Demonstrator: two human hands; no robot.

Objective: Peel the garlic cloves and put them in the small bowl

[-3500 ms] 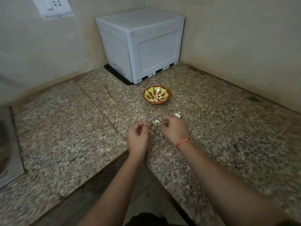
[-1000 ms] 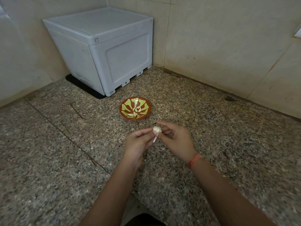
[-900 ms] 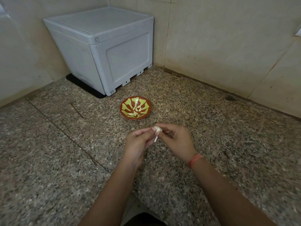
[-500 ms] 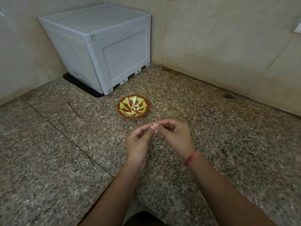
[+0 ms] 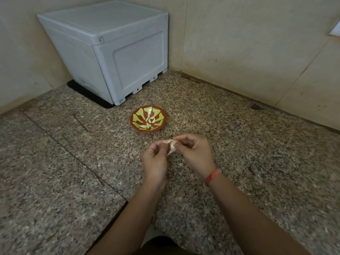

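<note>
A small red-brown bowl (image 5: 135, 124) with a green pattern sits on the speckled granite counter and holds several peeled garlic cloves (image 5: 149, 122). Just in front of it, above the counter, both my hands meet around one garlic clove (image 5: 172, 146) with pale loose skin hanging from it. My left hand (image 5: 155, 159) pinches the clove's left end with thumb and fingertips. My right hand (image 5: 195, 153), a red thread on its wrist, pinches the clove from the right, fingers curled over it. Most of the clove is hidden by my fingers.
A grey plastic box (image 5: 110, 48) stands on a black mat in the corner behind the bowl. Tiled walls (image 5: 257, 43) close off the counter at the back and right. The counter edge (image 5: 117, 214) cuts in near my left forearm.
Both hands picked a clove up from the counter and have been working its skin; over the last second they stayed together in front of the bowl, with skin now hanging lower.
</note>
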